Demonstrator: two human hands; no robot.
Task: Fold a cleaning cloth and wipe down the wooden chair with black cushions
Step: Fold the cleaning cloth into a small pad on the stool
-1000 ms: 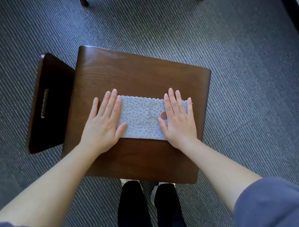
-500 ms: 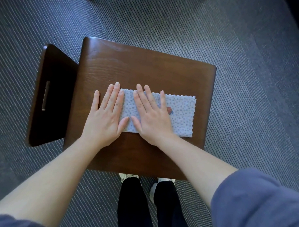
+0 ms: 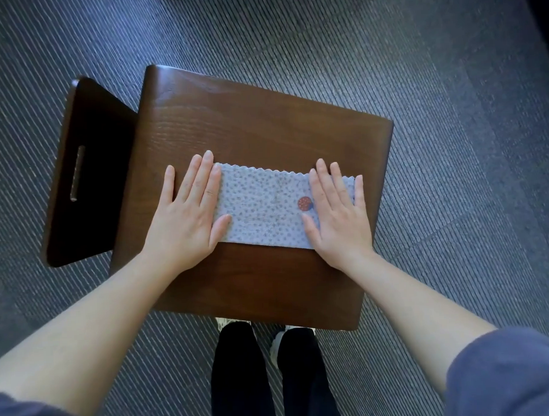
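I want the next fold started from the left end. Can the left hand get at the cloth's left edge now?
Probably yes: the left hand lies flat there, thumb and forefinger on the cloth, nothing else covering that edge.

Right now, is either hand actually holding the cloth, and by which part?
Nothing is gripped: the left hand and right hand lie flat, pressing the cloth at its two short ends.
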